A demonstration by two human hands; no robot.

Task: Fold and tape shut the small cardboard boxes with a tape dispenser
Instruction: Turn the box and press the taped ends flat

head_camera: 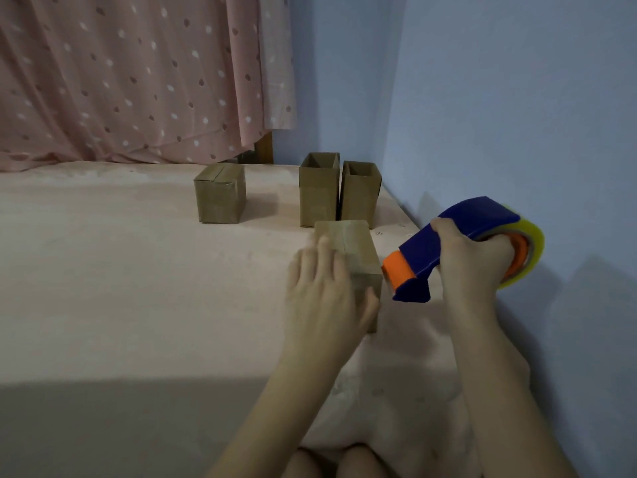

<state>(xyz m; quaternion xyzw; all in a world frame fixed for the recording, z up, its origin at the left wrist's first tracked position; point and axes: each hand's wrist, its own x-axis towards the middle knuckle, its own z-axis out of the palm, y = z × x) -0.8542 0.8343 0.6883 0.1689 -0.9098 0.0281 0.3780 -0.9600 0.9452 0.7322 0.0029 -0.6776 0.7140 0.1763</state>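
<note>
A small cardboard box (351,243) with its top flaps folded shut stands on the pink bed sheet (138,270). My left hand (322,291) lies flat on the box's near left side, fingers spread over the top and thumb against the front face. My right hand (472,267) grips a blue and orange tape dispenser (458,243) holding a clear yellowish roll, just right of the box; its orange nose is close to the box's upper right edge. Whether the nose touches the box is unclear.
Two open-topped boxes (319,191) (360,193) stand side by side behind the near box. A taped box (220,194) stands further left. A blue wall (517,115) runs close along the right. A pink dotted curtain (138,74) hangs at the back. My knees (331,460) show at the bottom.
</note>
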